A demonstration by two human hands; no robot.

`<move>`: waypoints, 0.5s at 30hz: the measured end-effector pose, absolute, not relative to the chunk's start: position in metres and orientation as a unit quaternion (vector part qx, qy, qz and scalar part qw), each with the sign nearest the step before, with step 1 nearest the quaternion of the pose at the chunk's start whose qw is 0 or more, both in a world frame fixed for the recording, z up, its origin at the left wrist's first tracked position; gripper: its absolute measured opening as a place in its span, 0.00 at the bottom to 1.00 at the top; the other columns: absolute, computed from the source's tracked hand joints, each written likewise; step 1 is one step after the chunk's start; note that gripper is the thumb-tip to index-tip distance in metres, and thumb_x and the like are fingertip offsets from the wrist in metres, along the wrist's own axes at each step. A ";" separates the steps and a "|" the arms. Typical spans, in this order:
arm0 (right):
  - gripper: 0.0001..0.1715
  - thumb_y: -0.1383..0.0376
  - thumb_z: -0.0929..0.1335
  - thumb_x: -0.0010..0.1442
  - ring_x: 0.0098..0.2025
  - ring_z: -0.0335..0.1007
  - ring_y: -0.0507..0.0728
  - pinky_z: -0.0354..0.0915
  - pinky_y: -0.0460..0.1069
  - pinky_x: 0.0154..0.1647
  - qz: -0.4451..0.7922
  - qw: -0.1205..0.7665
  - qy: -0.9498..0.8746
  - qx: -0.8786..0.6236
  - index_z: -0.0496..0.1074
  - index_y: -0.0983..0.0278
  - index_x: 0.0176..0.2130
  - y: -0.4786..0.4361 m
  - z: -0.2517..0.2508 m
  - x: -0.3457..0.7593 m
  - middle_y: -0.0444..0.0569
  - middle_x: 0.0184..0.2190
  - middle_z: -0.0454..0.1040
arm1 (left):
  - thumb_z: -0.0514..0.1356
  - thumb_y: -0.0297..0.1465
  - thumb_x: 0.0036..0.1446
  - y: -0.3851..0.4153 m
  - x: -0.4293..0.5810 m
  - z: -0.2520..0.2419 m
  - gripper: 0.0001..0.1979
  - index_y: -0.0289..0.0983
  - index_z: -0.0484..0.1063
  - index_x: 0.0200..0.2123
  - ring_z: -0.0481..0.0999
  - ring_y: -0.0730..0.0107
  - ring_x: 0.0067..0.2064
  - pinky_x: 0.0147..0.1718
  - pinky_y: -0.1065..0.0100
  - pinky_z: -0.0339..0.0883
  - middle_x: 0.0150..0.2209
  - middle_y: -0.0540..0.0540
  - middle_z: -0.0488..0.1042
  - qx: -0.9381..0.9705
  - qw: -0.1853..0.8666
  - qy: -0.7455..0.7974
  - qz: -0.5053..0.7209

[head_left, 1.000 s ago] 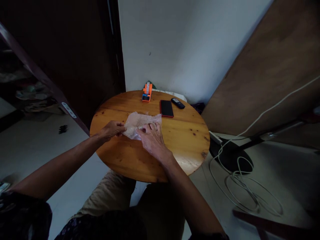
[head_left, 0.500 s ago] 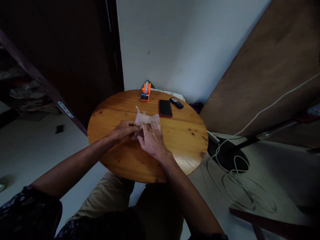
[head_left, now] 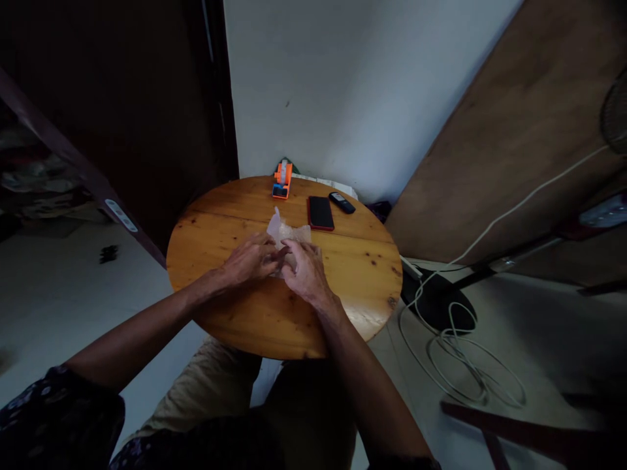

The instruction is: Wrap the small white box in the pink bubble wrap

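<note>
A small crumpled piece of translucent, pale pinkish wrap, which looks like bubble wrap, lies on the round wooden table. Its far left corner sticks up. My left hand grips the near left side with bent fingers. From the right, my right hand lies over the sheet, its thumb and fingers closing on the middle part near my left fingertips. Whether anything is wrapped inside is hidden by my hands.
Beyond the wrap are an orange tape dispenser, a dark red-edged phone and a small black keypad phone. A wall rises behind the table. Coiled pale cable and a black stand base are on the floor at right.
My left hand has turned more palm-down over the wrap's left side, and my right fingers have shifted. The wrap's far left corner has moved slightly. The view has swung a little right.
</note>
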State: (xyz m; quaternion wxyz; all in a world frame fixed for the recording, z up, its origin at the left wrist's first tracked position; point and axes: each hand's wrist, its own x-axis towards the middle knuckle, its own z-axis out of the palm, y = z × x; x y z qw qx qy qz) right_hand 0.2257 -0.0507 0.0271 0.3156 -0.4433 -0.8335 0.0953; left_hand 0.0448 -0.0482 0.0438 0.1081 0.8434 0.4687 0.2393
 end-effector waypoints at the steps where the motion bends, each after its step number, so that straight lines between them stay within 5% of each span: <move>1: 0.29 0.71 0.64 0.55 0.54 0.69 0.64 0.56 0.58 0.59 0.093 0.322 -0.830 -0.446 0.69 0.67 0.56 -0.050 0.026 0.226 0.54 0.49 0.80 | 0.58 0.30 0.58 -0.048 0.044 0.042 0.09 0.39 0.79 0.38 0.76 0.60 0.49 0.50 0.63 0.67 0.45 0.43 0.79 0.850 0.107 0.455 0.241; 9: 0.22 0.66 0.64 0.58 0.54 0.70 0.63 0.64 0.59 0.55 0.098 0.404 -0.745 -0.521 0.73 0.63 0.52 -0.035 0.018 0.243 0.55 0.51 0.77 | 0.57 0.28 0.59 -0.048 0.043 0.030 0.09 0.38 0.77 0.41 0.76 0.60 0.49 0.51 0.62 0.69 0.45 0.42 0.78 0.858 0.098 0.448 0.231; 15: 0.28 0.56 0.67 0.60 0.43 0.76 0.61 0.69 0.56 0.48 0.162 0.309 -0.686 -0.638 0.69 0.66 0.56 -0.056 0.020 0.274 0.58 0.49 0.77 | 0.54 0.27 0.62 -0.049 0.043 0.010 0.11 0.37 0.76 0.42 0.75 0.59 0.48 0.53 0.58 0.69 0.45 0.40 0.77 0.859 0.062 0.413 0.295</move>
